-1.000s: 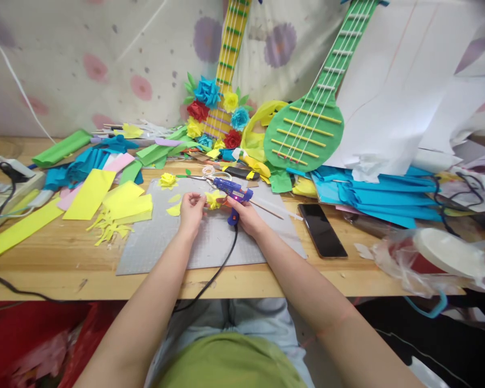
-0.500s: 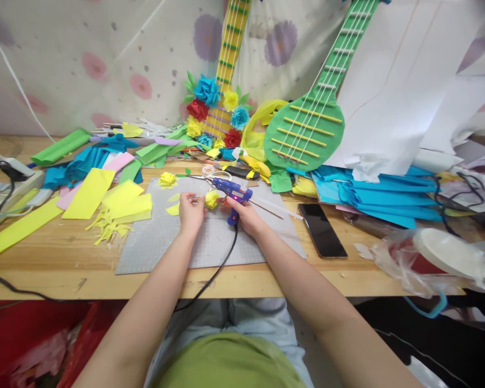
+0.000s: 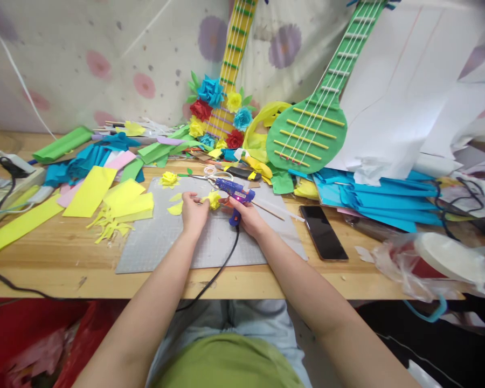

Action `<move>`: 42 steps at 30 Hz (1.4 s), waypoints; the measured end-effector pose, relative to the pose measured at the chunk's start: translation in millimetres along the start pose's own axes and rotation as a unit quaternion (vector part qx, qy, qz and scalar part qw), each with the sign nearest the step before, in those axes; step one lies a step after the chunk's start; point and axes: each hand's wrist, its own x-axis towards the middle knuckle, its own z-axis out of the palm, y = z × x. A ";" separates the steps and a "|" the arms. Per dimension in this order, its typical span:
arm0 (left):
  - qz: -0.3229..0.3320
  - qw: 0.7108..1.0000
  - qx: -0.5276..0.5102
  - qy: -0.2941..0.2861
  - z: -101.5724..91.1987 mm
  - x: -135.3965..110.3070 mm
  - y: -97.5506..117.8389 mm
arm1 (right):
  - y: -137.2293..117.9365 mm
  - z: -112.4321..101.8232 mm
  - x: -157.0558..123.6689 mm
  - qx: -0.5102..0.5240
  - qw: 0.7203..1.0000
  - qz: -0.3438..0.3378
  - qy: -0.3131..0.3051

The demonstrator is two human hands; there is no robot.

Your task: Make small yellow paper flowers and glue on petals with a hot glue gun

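Note:
My left hand is closed, with its fingertips at the edge of a small yellow paper flower. My right hand is wrapped round a blue glue gun, its thumb over the body. The gun's nozzle points up and left, above the flower, and a small light glows on its side. Below the handle a black cord runs to the table edge. Loose yellow petals and another yellow paper flower lie left of my hands on the grey cutting mat. Scissors rest behind the gun.
Yellow paper strips and fringed scraps cover the left side. Two paper-covered stringed instruments, one yellow, one green, lean at the back. A phone and a plastic-wrapped cup are on the right.
My left hand and the flower have shifted very slightly to the right in the picture. The whole view has moved a little, and both hands keep their hold.

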 end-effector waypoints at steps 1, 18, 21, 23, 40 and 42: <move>0.002 1.000 0.006 -0.002 0.0 0.3 -0.8 | -0.2 0.2 0.0 -0.001 1.000 0.000 0.001; 0.025 0.999 0.046 -0.003 -1.9 1.7 -3.4 | -0.3 0.1 0.3 -0.002 1.000 0.009 -0.001; 0.015 1.000 0.023 0.002 -0.7 4.3 -5.3 | -0.3 0.2 0.4 0.001 1.000 0.010 0.002; 0.007 1.000 0.001 0.011 -0.3 5.9 -6.0 | -0.7 0.7 0.2 0.003 1.000 0.011 0.007; 0.307 0.934 0.180 -0.042 -20.3 -27.7 7.5 | -4.4 -8.2 4.9 0.073 0.993 0.001 0.092; 0.306 0.931 0.194 -0.044 -19.7 -27.6 7.5 | -4.4 -8.1 4.7 0.079 0.993 0.004 0.092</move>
